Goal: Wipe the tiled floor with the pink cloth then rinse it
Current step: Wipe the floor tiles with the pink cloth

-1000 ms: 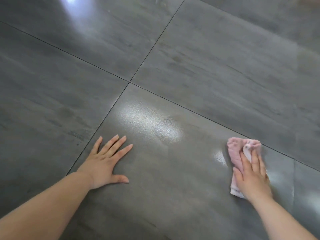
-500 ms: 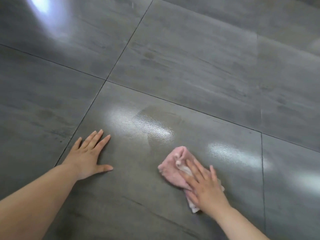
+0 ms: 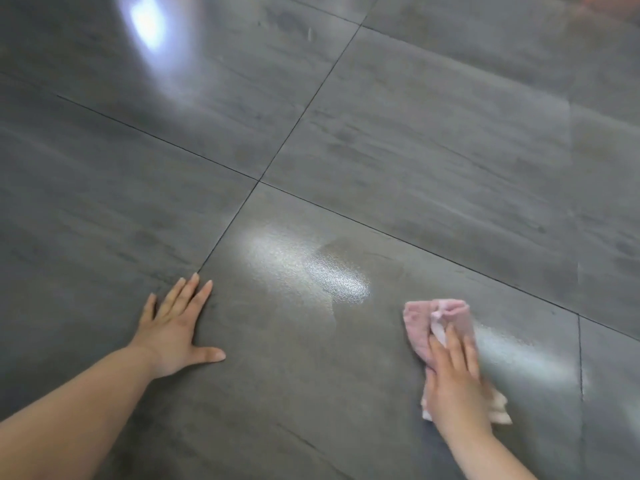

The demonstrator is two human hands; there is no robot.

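Note:
The pink cloth [image 3: 420,325] lies bunched on the dark grey tiled floor [image 3: 415,150] at the lower right. My right hand [image 3: 453,382] presses flat on top of it, fingers pointing away from me, and covers its middle; a pale corner sticks out behind the wrist. My left hand [image 3: 176,327] rests flat on the floor at the lower left, fingers spread, holding nothing. A wet shiny patch [image 3: 325,271] glistens on the tile between the two hands.
Large glossy grey tiles with thin dark grout lines [image 3: 298,116] fill the whole view. A bright light reflection [image 3: 149,19] sits at the top left. A damp streak [image 3: 526,355] shines to the right of the cloth.
My right hand slid the cloth left across the tile, then back to the right. The left hand stayed planted on the floor while the view shifted.

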